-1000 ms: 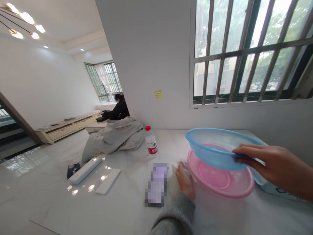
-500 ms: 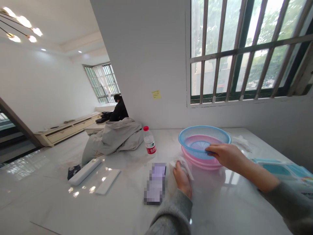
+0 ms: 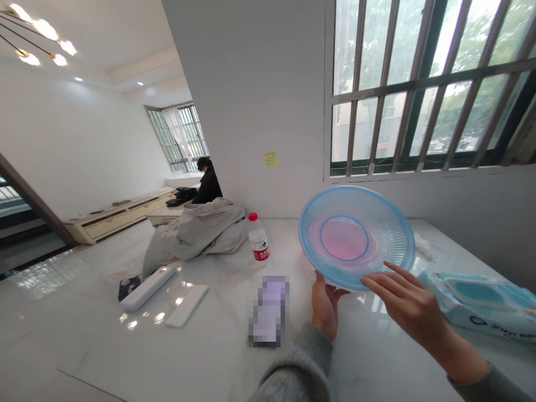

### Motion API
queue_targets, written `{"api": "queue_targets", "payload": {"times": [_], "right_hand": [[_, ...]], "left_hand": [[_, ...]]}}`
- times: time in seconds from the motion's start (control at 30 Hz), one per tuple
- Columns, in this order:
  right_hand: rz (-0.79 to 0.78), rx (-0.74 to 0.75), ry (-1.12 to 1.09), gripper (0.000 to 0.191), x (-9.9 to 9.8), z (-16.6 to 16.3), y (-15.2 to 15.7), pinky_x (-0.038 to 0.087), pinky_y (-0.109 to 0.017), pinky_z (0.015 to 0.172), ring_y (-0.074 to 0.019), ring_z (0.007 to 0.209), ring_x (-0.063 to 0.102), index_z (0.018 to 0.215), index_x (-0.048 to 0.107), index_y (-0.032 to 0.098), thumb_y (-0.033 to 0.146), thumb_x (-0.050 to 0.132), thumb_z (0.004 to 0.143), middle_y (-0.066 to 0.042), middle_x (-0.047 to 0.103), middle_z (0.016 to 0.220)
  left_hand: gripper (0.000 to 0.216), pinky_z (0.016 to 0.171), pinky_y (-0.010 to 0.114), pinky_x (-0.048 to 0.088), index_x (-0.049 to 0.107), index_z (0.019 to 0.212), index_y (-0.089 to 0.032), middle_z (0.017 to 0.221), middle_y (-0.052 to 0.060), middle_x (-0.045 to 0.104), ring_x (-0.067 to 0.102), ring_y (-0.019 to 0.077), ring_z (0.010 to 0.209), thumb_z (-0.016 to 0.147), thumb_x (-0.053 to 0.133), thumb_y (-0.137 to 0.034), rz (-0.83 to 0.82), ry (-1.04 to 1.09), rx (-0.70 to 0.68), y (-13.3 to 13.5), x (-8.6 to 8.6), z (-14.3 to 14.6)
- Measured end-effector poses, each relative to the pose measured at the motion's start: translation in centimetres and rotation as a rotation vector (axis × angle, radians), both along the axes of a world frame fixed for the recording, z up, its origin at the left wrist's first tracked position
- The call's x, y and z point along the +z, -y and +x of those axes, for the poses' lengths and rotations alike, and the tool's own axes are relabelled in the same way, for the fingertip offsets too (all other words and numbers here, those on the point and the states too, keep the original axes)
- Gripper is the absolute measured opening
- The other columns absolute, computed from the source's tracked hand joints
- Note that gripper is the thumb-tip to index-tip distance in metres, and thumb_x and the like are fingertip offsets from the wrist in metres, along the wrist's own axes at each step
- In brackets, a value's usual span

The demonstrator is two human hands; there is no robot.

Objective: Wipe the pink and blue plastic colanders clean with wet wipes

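A translucent blue plastic strainer basket (image 3: 344, 239) is raised off the table and tilted up towards me, with pink showing through its mesh. No separate pink basket shows on the table. My left hand (image 3: 325, 304) grips the basket's lower rim between thumb and fingers. My right hand (image 3: 402, 298) lies just below the rim to the right, its spread fingertips at or near the edge. A white wipe (image 3: 422, 245) lies on the table behind the basket. A pixelated blurred object (image 3: 268, 311) lies left of my left hand.
A water bottle with a red cap (image 3: 258, 239) stands on the white marble table, beyond a grey cloth heap (image 3: 196, 237). A packet of wet wipes (image 3: 481, 304) lies right. A white bar (image 3: 148, 287) and white slab (image 3: 186, 306) lie left. A seated person (image 3: 208, 184) is far back.
The basket has risen off the table and tilted its face towards me. The wipe seen earlier in my left hand no longer shows there, and that hand now grips the rim.
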State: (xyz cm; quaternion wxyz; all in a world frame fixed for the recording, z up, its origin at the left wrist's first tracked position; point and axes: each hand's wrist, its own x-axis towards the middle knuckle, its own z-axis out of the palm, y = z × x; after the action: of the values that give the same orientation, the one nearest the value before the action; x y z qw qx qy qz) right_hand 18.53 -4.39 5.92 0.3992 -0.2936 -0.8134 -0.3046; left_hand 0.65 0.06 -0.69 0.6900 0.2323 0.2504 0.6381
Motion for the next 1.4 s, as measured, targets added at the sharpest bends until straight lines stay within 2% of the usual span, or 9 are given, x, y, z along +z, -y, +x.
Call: {"api": "queue_targets", "payload": {"times": [0.07, 0.2, 0.3, 0.57, 0.7, 0.9, 1.03, 1.23, 1.4], "right_hand": [[0.015, -0.037, -0.036, 0.048, -1.0, -0.6, 0.3, 0.046, -0.053, 0.120, -0.0208, 0.096, 0.078, 0.121, 0.075, 0.017, -0.012, 0.051, 0.090, -0.006, 0.082, 0.105], [0.028, -0.099, -0.044, 0.048, -2.0, -1.2, 0.2, 0.042, -0.057, 0.123, -0.0216, 0.094, 0.076, 0.124, 0.075, 0.016, -0.011, 0.054, 0.091, -0.006, 0.082, 0.106], [0.038, -0.132, -0.044, 0.048, -2.2, -1.1, 0.2, 0.039, -0.059, 0.125, -0.0215, 0.093, 0.076, 0.126, 0.075, 0.017, -0.010, 0.055, 0.092, -0.006, 0.082, 0.106], [0.084, -0.273, -0.094, 0.054, -2.2, -0.6, 0.2, 0.037, -0.059, 0.124, -0.0182, 0.084, 0.074, 0.130, 0.073, 0.021, -0.012, 0.055, 0.090, -0.001, 0.083, 0.102], [0.080, -0.236, -0.107, 0.054, -2.2, -1.1, 0.4, 0.036, -0.058, 0.125, -0.0190, 0.088, 0.075, 0.129, 0.074, 0.023, -0.011, 0.056, 0.091, -0.001, 0.083, 0.103], [0.101, -0.276, -0.162, 0.057, -1.7, -0.8, 0.7, 0.037, -0.054, 0.124, -0.0179, 0.086, 0.076, 0.128, 0.075, 0.028, -0.010, 0.056, 0.091, 0.001, 0.083, 0.102], [0.090, -0.294, -0.165, 0.057, -1.8, -0.4, 0.8, 0.038, -0.054, 0.123, -0.0180, 0.086, 0.075, 0.127, 0.075, 0.028, -0.011, 0.055, 0.090, 0.002, 0.083, 0.102], [0.059, -0.261, -0.135, 0.050, -2.2, -0.7, 0.7, 0.036, -0.056, 0.124, -0.0183, 0.085, 0.075, 0.125, 0.074, 0.023, -0.010, 0.056, 0.092, 0.001, 0.083, 0.101], [0.070, -0.285, -0.146, 0.054, -2.2, -0.3, 0.5, 0.038, -0.055, 0.123, -0.0179, 0.084, 0.075, 0.125, 0.075, 0.025, -0.012, 0.055, 0.090, 0.002, 0.084, 0.101]], "left_hand": [[0.060, 0.092, 0.047, 0.057, 0.075, 0.107, -0.014, 0.113, 0.017, 0.079, 0.073, 0.0337, 0.109, 0.084, 0.072, -0.069, 0.051, -0.007, -0.064, 0.1, 0.1, 0.0], [0.045, 0.097, 0.046, 0.055, 0.076, 0.104, -0.017, 0.116, 0.014, 0.080, 0.071, 0.0314, 0.114, 0.082, 0.077, -0.056, 0.087, 0.005, -0.067, 0.1, 0.1, -0.1], [0.040, 0.100, 0.046, 0.054, 0.077, 0.107, -0.016, 0.117, 0.014, 0.079, 0.071, 0.0307, 0.116, 0.082, 0.078, -0.048, 0.117, -0.011, -0.089, 0.0, 0.2, 0.0], [0.044, 0.107, 0.051, 0.053, 0.078, 0.118, -0.015, 0.122, 0.016, 0.079, 0.071, 0.0329, 0.119, 0.084, 0.077, -0.042, 0.113, -0.034, -0.124, 0.8, 1.5, 0.0], [0.042, 0.110, 0.050, 0.052, 0.078, 0.118, -0.015, 0.126, 0.017, 0.078, 0.070, 0.0332, 0.123, 0.087, 0.078, -0.043, 0.162, -0.037, -0.172, 1.0, 1.7, -0.3], [0.056, 0.108, 0.053, 0.052, 0.075, 0.121, -0.019, 0.124, 0.015, 0.078, 0.072, 0.0333, 0.118, 0.085, 0.077, -0.061, 0.092, 0.057, -0.145, 0.5, 1.3, -0.6], [0.042, 0.103, 0.054, 0.055, 0.076, 0.112, -0.019, 0.116, 0.012, 0.080, 0.073, 0.0309, 0.110, 0.086, 0.077, -0.052, 0.116, 0.065, -0.136, 0.7, 1.5, -0.7], [0.019, 0.094, 0.049, 0.059, 0.069, 0.077, -0.019, 0.081, 0.002, 0.071, 0.070, 0.0211, 0.085, 0.077, 0.082, -0.033, 0.097, 0.032, -0.001, 0.9, 1.6, -0.6], [0.013, 0.094, 0.045, 0.057, 0.072, 0.075, -0.018, 0.079, 0.004, 0.072, 0.068, 0.0220, 0.084, 0.065, 0.077, -0.024, 0.046, -0.015, 0.053, 0.6, 0.9, -0.4]]}}
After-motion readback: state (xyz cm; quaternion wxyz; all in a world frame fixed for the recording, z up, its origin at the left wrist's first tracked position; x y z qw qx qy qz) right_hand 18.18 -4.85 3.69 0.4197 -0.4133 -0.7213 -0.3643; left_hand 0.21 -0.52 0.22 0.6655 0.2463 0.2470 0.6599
